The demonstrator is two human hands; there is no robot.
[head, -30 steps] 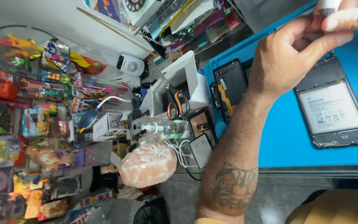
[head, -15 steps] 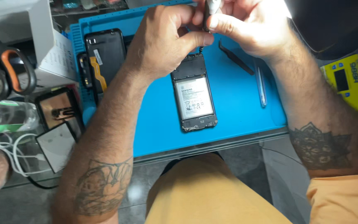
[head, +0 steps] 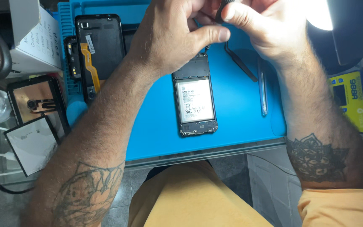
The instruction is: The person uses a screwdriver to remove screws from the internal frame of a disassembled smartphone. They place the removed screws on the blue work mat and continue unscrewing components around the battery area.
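The fingers of both hands meet at the top centre of the frame, closed around a small dark part that is mostly hidden, so I cannot tell what it is. The left hand and the right hand hold it just above the opened black phone with its pale rectangular battery exposed, which lies in the middle of the blue rubber work mat on the bench. In my judgement the small part could slip from the pinch and fall on the open phone or roll off the front edge of the mat, because the grip is only at the fingertips. The thin grey metal tool lies near the right wrist and could be pushed away by it. On the battery there is a white rectangular label with small dark print. In the upper left stands a white cardboard box with grey print on its side, and beside it a black phone back cover with an orange flat cable. At the right edge a yellow box with a dark panel rests on the bench.
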